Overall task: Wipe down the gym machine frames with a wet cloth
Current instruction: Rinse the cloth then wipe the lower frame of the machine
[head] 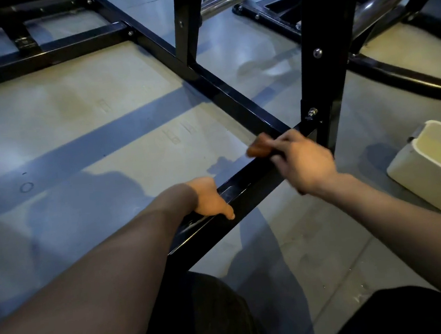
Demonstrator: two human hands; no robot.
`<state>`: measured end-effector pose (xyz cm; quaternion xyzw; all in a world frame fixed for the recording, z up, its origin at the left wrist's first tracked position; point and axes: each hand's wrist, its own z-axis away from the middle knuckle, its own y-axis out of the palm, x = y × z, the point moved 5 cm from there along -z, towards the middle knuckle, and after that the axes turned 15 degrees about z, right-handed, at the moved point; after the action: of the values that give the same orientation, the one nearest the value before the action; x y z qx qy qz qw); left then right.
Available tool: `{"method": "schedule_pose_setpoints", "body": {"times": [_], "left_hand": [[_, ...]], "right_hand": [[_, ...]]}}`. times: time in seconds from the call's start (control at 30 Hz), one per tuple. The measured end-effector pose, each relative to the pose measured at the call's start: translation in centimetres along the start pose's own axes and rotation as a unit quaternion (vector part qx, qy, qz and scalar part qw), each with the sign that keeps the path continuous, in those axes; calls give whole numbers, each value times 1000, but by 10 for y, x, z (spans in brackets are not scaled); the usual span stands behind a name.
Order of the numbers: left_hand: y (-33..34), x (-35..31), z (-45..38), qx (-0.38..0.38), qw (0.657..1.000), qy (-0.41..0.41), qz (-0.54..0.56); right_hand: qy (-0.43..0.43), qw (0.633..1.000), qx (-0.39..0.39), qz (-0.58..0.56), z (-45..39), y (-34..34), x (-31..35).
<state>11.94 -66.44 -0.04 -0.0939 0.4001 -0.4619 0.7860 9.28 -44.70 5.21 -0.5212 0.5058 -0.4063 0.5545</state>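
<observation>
Right hand (304,162) presses brown cloth (257,148) on black frame bar (245,176); left hand (210,199) grips bar.

Two bare forearms are seen, without sleeves, watch, bracelet or glove anywhere along their visible length. The left hand (209,198) is shown in sharp outline, with no ring to be made out on it. The right hand (303,162) is blurred, so fine detail on its fingers cannot be told. Both legs are clothed in dark, nearly black fabric (218,316); neither seam nor pattern can be distinguished on it.
</observation>
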Motion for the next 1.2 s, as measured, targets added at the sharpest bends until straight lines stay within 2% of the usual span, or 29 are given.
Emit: {"method": "schedule_pose_setpoints", "body": {"times": [0.07, 0.1, 0.17, 0.27, 0.33, 0.37, 0.43, 0.5, 0.53, 0.57, 0.6, 0.7, 0.77, 0.83, 0.97, 1.0, 1.07, 1.13, 1.2], "left_hand": [[0, 0, -1, -1, 1000, 3, 5], [0, 1, -2, 0, 1000, 2, 5], [1, 2, -4, 0, 1000, -3, -3], [1, 4, -9, -16, 999, 5, -28], [1, 4, -10, -18, 999, 6, -37], [0, 4, -11, -16, 999, 2, -37], [2, 4, -12, -9, 1000, -3, -24], [5, 3, -12, -13, 1000, 0, -6], [5, 1, -14, -18, 1000, 7, 7], [6, -3, -16, -25, 999, 15, 24], [7, -8, -17, -34, 998, 31, 43], [6, -32, -19, -98, 987, 104, 68], [8, -38, -19, -109, 985, 107, 80], [7, -39, -21, -106, 989, 73, 68], [5, -36, -22, -88, 992, 52, 73], [5, -35, -22, -86, 992, 54, 75], [6, -34, -22, -90, 992, 57, 67], [6, -36, -24, -101, 991, 68, 55], [4, -37, -23, -112, 989, 75, 55]], "right_hand": [[104, 994, 13, -5, -7, 4, -24], [114, 993, 14, -2, -5, 3, -19], [44, 998, 17, -28, 7, 2, 14], [-169, 981, 18, -93, 40, -5, 62], [-222, 972, 1, -82, 36, -7, 53], [-191, 979, -8, -68, 25, -4, 37], [-49, 998, -3, -32, 1, 2, -5], [98, 995, 14, -14, -11, 9, -36], [131, 991, 13, -4, -10, 9, -35], [123, 992, 10, 0, -8, 8, -25], [80, 997, 2, -8, -5, 9, -7], [-108, 993, 4, -56, 11, 5, 44], [-139, 988, 5, -59, 9, 4, 45], [-82, 995, -3, -58, -2, 6, 17], [139, 986, 19, -86, -22, 12, -45], [141, 988, 19, -65, -20, 12, -42], [42, 999, 9, -31, -5, 6, -9], [-93, 994, 7, -54, 20, 2, 25], [-147, 987, 16, -60, 21, 2, 28]]}}
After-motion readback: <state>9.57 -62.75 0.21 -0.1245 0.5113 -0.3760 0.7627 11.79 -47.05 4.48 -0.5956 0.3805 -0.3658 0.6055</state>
